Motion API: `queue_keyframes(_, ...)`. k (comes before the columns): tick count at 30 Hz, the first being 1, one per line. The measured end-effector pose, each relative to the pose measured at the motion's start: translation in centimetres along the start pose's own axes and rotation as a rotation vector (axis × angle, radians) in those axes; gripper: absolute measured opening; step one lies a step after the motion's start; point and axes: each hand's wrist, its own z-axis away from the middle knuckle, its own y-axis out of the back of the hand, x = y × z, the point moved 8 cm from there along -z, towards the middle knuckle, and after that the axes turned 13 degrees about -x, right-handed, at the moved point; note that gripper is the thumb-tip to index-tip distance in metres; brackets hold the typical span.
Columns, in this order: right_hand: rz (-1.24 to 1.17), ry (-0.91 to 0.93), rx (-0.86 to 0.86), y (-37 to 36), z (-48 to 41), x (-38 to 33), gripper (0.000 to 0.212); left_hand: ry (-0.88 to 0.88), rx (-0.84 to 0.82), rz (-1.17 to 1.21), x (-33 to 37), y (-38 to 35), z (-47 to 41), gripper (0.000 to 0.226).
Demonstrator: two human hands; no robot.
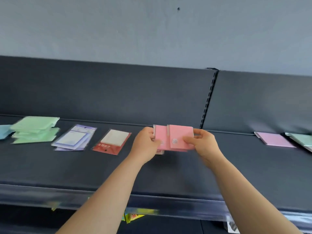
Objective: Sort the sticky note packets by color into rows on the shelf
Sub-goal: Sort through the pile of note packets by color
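From the head view, a dark shelf (236, 174) carries flat packets in a loose line near its back panel (118, 92). Most are clear sleeves with a pad inside. At far left lies a blue packet (5, 131), cut off by the frame edge. Just right of it, a stack of green packets (33, 129) is piled unevenly. Next come purple-framed packets (75, 138), overlapping one another, and then a red packet (112, 141) whose sleeve holds a cream pad on a red card. To the right, well apart from the hands, a lilac packet (275, 139) lies flat. A pale green packet (302, 139) beside it is cut off at the right edge. The whole picture is blurred, so the print on the red card and the small white labels cannot be read. Below the clear strip (168, 205) on the shelf's near edge, yellow packaging (133, 217) shows only partly and is too hidden to identify. At the middle, the pink packets (179, 137) are held side by side and overlapping, with more pink edges beneath them. Whether the lowest one touches the shelf cannot be told. The left hand (145, 144) grips their left edge, thumb on top and fingers curled behind. The right hand (204, 142) pinches the right side, its thumb on the front face near a label.
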Motion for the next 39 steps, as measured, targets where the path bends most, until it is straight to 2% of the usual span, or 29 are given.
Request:
queue_keyframes(3, 0.037, -0.031, 0.040, 3.2, -0.3, 0.9, 0.039, -0.004, -0.044, -0.032, 1.7, -3.1, -1.4, 0.029)
queue_keyframes(8, 0.138, -0.037, 0.040, 5.9, -1.2, 1.6, 0.030, 0.044, -0.074, -0.181, 2.6, -6.6, -3.1, 0.021)
queue_keyframes(13, 0.354, -0.052, -0.047, 5.5, -2.6, 2.4, 0.018, 0.140, -0.060, -0.301, 1.2, -7.9, -3.5, 0.021)
queue_keyframes(17, 0.474, -0.041, -0.136, 3.9, -3.3, 3.3, 0.010, 0.150, 0.001, -0.355, 0.9, -7.9, -3.4, 0.003)
queue_keyframes(18, 0.484, -0.029, -0.157, 3.6, -3.5, 3.5, 0.012, 0.150, 0.012, -0.362, 0.9, -7.9, -3.3, 0.004)
queue_keyframes(20, 0.497, -0.003, -0.190, 3.2, -3.6, 3.5, 0.030, 0.141, 0.023, -0.367, 0.8, -8.1, -3.2, 0.015)
queue_keyframes(24, 0.554, 0.016, -0.219, 3.2, -2.8, 2.7, 0.027, 0.129, 0.019, -0.405, 1.4, -8.4, -2.8, 0.016)
queue_keyframes(27, 0.620, 0.045, -0.209, 4.2, -2.2, 1.8, 0.041, 0.069, 0.034, -0.505, 3.1, -8.4, -2.6, 0.031)
queue_keyframes(29, 0.682, 0.079, -0.180, 5.4, -1.6, 1.2, 0.048, 0.000, 0.062, -0.556, 4.8, -8.5, -2.5, 0.040)
queue_keyframes(31, 0.759, 0.110, -0.115, 7.2, -0.9, 0.7, 0.047, -0.082, 0.053, -0.587, 6.6, -9.4, -2.5, 0.040)
queue_keyframes(36, 0.978, 0.075, 0.054, 12.8, 0.9, 0.9, 0.048, -0.235, -0.049, -0.524, 10.5, -13.5, -3.3, 0.038)
queue_keyframes(39, 1.030, 0.005, 0.156, 16.9, 2.5, 1.4, 0.044, -0.310, -0.142, -0.498, 12.2, -17.3, -3.8, 0.039)
